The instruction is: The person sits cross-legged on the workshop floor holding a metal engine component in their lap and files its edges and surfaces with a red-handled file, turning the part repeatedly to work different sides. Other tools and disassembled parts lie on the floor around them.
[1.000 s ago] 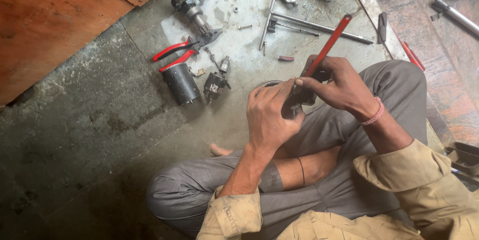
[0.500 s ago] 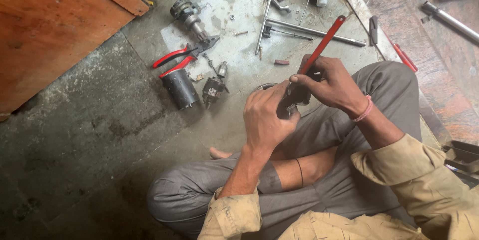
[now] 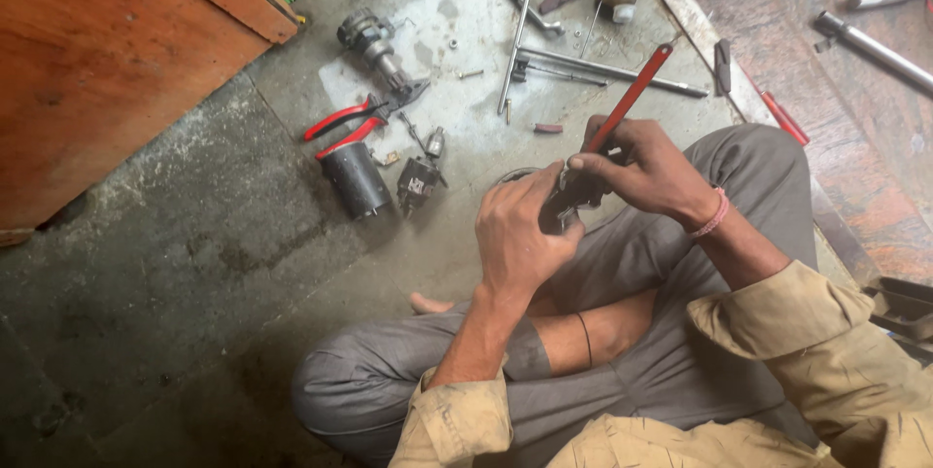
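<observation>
Person sitting cross-legged on the concrete floor (image 3: 194, 264). Left hand (image 3: 520, 235) is wrapping fingers around a small dark metal part (image 3: 562, 204) over the lap, gripping it tight. Right hand (image 3: 641, 169) is pinching a red-handled screwdriver (image 3: 630, 99), fingers pressed together at the shaft; its long axis is running up and to the right, tip down into the part, touching it. Both hands are meeting at the part. Farther out on the floor: black motor housing (image 3: 355, 179), red-handled pliers (image 3: 342, 126), metal rods (image 3: 603, 69) toward the far edge.
</observation>
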Tool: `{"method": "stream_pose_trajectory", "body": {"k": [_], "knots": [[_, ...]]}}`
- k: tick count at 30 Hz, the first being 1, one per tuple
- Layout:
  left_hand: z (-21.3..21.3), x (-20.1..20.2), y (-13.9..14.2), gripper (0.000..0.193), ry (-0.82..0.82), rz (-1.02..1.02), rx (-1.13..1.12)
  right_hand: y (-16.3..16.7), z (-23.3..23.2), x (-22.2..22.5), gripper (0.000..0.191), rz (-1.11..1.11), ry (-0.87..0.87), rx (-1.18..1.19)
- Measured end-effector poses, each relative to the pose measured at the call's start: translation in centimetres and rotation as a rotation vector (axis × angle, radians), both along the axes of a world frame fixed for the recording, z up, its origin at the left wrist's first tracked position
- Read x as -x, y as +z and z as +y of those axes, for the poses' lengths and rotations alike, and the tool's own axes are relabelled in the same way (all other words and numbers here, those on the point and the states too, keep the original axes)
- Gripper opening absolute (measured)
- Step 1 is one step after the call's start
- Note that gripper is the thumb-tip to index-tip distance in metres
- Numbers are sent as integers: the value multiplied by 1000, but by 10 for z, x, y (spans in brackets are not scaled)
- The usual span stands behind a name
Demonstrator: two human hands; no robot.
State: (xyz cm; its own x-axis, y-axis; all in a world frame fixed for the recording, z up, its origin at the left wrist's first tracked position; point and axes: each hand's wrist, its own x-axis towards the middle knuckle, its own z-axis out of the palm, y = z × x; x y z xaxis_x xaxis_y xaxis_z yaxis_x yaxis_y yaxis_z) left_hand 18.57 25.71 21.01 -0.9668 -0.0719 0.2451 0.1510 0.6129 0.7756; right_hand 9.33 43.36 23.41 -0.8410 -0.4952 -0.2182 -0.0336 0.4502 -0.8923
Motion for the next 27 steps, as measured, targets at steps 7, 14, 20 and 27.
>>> {"method": "stream_pose_trajectory", "body": {"k": [7,14,20,27], "knots": [[0,-1,3,58,5,-11,1,1,0,9,21,-114,132,5],[-1,1,2,62,-9,-4,-11,-15,2,3,18,-92,-38,85],[-2,1,-5,73,-40,-19,11,-18,2,0,21,-114,-74,54],[-4,-1,-2,109,-116,15,-40,-7,17,-9,18,-49,-193,139]]}}
